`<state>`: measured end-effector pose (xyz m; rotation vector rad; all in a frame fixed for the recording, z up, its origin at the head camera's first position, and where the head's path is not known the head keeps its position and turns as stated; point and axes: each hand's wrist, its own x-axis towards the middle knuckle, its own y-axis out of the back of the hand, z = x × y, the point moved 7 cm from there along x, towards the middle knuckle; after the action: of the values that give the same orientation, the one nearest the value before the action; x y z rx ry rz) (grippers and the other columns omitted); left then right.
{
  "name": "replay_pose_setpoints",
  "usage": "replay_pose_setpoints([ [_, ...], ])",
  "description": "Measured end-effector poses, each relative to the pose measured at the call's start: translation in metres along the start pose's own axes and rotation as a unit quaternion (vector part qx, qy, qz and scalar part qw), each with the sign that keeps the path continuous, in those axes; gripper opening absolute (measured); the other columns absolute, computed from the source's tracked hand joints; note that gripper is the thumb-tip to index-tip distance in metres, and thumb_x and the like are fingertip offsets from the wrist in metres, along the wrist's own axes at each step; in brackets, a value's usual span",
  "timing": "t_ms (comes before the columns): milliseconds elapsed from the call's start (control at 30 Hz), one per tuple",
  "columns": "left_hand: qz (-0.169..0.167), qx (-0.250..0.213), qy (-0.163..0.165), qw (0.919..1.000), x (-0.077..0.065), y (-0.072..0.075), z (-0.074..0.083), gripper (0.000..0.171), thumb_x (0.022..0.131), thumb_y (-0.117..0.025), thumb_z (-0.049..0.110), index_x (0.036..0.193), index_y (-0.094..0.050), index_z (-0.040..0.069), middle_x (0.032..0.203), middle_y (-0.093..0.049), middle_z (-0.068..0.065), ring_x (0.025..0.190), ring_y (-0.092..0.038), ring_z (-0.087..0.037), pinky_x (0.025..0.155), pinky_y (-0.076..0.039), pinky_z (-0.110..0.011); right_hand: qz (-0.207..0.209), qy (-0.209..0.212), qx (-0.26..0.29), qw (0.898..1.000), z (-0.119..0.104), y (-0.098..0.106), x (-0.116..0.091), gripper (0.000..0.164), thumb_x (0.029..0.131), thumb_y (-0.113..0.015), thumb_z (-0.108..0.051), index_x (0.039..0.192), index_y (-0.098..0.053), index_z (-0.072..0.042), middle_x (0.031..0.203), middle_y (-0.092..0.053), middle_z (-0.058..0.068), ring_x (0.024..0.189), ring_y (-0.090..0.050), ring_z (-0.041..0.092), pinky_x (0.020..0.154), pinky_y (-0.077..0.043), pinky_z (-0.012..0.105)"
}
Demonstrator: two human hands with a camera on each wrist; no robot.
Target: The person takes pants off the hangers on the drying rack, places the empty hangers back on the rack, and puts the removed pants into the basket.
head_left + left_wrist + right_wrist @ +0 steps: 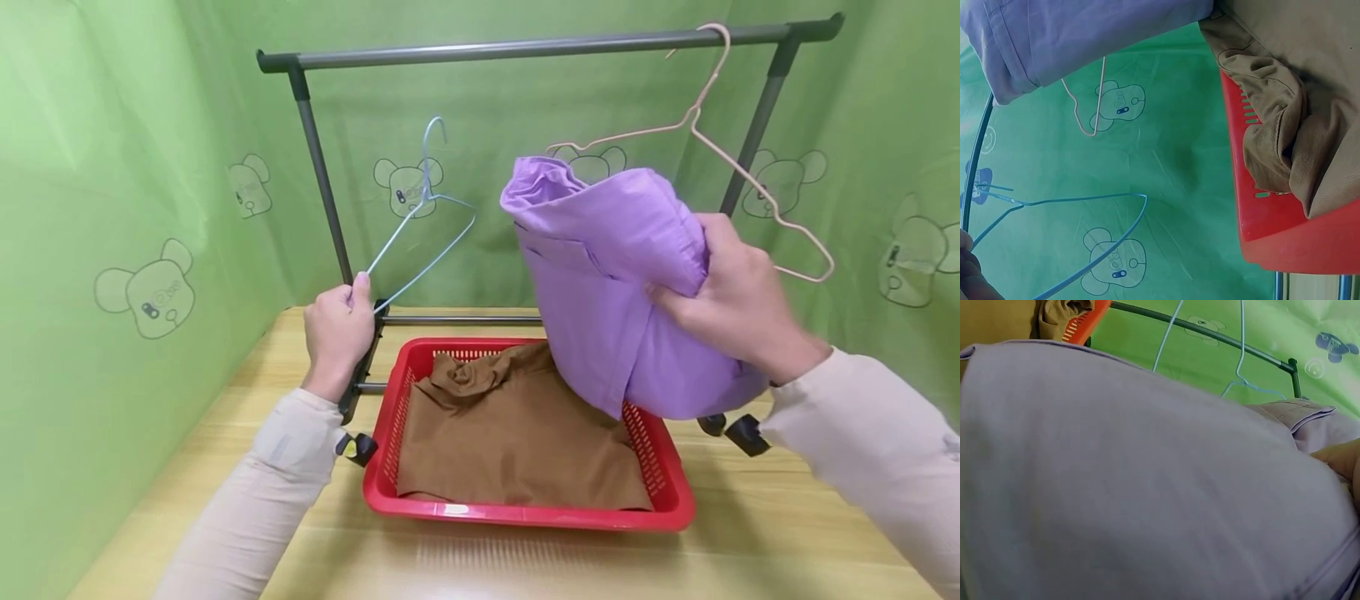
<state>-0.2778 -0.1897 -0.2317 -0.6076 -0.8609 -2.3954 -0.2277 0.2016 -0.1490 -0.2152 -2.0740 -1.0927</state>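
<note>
My left hand (339,333) grips a light blue wire hanger (393,239) by one end, its hook pointing up in front of the rack. In my right hand (738,300) is a bunched, folded purple garment (592,275) with a pocket-like seam, the thumb pressing on its near side. It hangs above the right part of a red plastic basket (525,515). A brown garment (517,442) lies crumpled in that basket. The purple cloth (1147,475) fills most of the right wrist view and hides some of the right fingers. Hanger and garment are apart.
Behind the basket stands a dark metal clothes rack (495,52). A pink wire hanger (738,169) hangs from its bar at the right, partly behind the purple garment. Green curtains (60,250) with bear drawings enclose the wooden table (255,433) at the back and sides.
</note>
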Motion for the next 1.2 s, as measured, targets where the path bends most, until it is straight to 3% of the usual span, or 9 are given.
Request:
replay_pose_setpoints([
  [267,-0.003,0.001,0.001,1.0000,0.003,0.000,0.001,0.051,0.101,-0.048,0.031,0.054,-0.037,0.014,0.045,-0.030,0.004,0.043,-0.030,-0.016,0.045,-0.026,-0.032,0.014,0.078,-0.020,0.997,-0.013,-0.012,-0.008,0.061,0.068,-0.077,-0.004,0.122,-0.049,0.007,0.087,-0.062,0.027,0.073,-0.062,0.045,0.062,-0.049,0.056],
  [533,-0.006,0.000,0.004,1.0000,0.005,0.000,0.003,0.052,0.101,-0.047,0.031,0.054,-0.038,0.013,0.045,-0.030,0.003,0.044,-0.030,-0.016,0.045,-0.025,-0.032,0.021,0.157,-0.042,0.987,-0.027,-0.023,-0.017,0.053,0.070,-0.072,-0.005,0.117,-0.051,0.007,0.090,-0.064,0.023,0.073,-0.064,0.040,0.061,-0.050,0.054],
  [667,-0.012,0.000,0.008,0.9999,0.004,0.000,0.002,0.051,0.102,-0.047,0.033,0.055,-0.039,0.013,0.046,-0.032,0.001,0.044,-0.030,-0.017,0.045,-0.026,-0.032,0.022,0.184,-0.060,0.981,-0.034,-0.031,-0.022,0.051,0.070,-0.073,-0.003,0.115,-0.052,0.007,0.083,-0.065,0.022,0.070,-0.064,0.038,0.057,-0.050,0.052],
  [1200,-0.018,-0.002,0.015,0.9997,0.004,-0.002,0.002,0.051,0.102,-0.046,0.034,0.055,-0.039,0.013,0.046,-0.033,0.001,0.043,-0.030,-0.016,0.045,-0.027,-0.031,-0.009,0.235,-0.098,0.967,-0.048,-0.063,-0.038,0.047,0.069,-0.074,-0.002,0.112,-0.056,0.003,0.086,-0.065,0.015,0.073,-0.064,0.033,0.059,-0.052,0.050],
])
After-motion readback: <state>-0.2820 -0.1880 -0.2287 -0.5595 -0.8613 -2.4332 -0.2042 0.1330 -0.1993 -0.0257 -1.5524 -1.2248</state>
